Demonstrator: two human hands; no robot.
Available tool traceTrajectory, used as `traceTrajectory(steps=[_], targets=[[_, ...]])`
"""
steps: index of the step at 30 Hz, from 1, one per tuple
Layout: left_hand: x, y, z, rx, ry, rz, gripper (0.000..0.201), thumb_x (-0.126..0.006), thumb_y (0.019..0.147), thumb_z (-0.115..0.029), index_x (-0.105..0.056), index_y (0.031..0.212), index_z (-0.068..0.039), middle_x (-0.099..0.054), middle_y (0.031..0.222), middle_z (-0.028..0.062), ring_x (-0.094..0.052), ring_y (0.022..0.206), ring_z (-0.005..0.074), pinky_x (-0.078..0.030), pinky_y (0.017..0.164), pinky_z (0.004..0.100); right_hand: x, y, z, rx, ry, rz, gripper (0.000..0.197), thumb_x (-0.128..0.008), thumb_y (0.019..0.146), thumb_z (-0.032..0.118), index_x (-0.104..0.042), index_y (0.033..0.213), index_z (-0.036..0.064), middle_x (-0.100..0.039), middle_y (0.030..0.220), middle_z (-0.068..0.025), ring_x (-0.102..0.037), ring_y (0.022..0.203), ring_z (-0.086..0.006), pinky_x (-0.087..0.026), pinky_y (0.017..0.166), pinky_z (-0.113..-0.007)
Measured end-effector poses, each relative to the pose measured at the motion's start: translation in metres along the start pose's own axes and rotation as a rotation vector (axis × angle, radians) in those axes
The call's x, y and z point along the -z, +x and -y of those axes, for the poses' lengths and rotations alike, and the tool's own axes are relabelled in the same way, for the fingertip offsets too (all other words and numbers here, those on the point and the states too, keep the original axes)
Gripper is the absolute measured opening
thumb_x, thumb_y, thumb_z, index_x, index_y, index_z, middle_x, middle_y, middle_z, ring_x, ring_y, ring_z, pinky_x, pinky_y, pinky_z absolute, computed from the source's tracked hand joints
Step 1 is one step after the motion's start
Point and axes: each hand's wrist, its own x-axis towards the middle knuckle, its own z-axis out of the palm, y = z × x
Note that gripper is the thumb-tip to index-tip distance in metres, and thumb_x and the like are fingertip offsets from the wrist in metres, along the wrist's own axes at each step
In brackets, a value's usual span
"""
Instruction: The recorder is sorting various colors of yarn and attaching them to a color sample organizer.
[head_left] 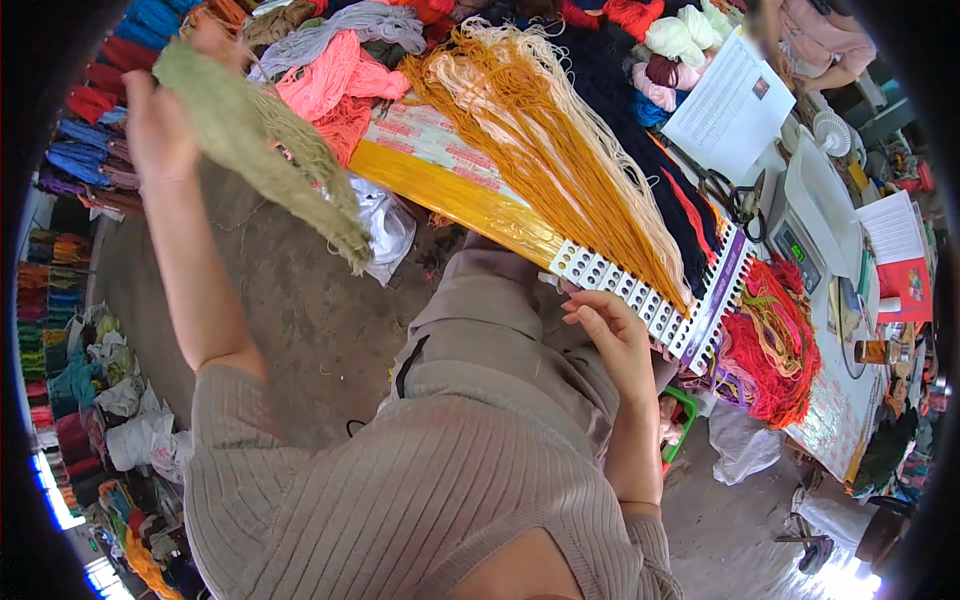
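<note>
My left hand (163,130) is raised at the upper left, closed on a skein of olive-green yarn (250,150) that swings down toward the table edge; motion blurs its upper end. Low at the table's near edge, my right hand (612,335) has its fingers bent and pinched together beside a white card with punched holes (625,285). What sits between those fingertips, if anything, is too small to make out. Long mustard yarn strands (560,150) and cream strands (590,130) run across the table to the card. Navy strands (625,110) lie beside them.
Coral yarn (335,80) lies at the back left. Scissors (745,205), a digital scale (800,250) and a printed sheet (730,105) are at right, near a tangled red yarn heap (765,350). A person (825,40) is at the far right. Yarn racks (60,300) line the left.
</note>
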Motion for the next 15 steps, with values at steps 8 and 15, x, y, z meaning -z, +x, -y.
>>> traceTrajectory(steps=[8, 15], targets=[[-0.071, -0.068, 0.232, 0.542, 0.148, -0.265, 0.043, -0.048, 0.094, -0.034, -0.056, 0.112, 0.004, -0.063, 0.091, 0.0101, -0.061, 0.085, 0.0187, -0.051, 0.073, 0.0326, -0.021, 0.001, -0.008, 0.078, -0.060, -0.046, 0.017, -0.056, 0.090, 0.010, -0.060, 0.102, -0.0015, -0.061, 0.089, -0.0048, -0.059, 0.080, -0.0097, -0.047, 0.070, -0.023], [-0.160, -0.073, 0.333, 0.700, 0.135, 0.030, 0.040, -0.043, 0.096, -0.031, -0.057, 0.120, -0.002, -0.056, 0.121, 0.0062, -0.053, 0.101, 0.0135, -0.045, 0.079, 0.0273, -0.043, -0.001, -0.013, 0.142, -0.087, -0.268, 0.009, -0.057, 0.087, 0.002, -0.059, 0.094, -0.0034, -0.057, 0.085, -0.0063, -0.055, 0.067, -0.0115, -0.047, 0.058, -0.023]])
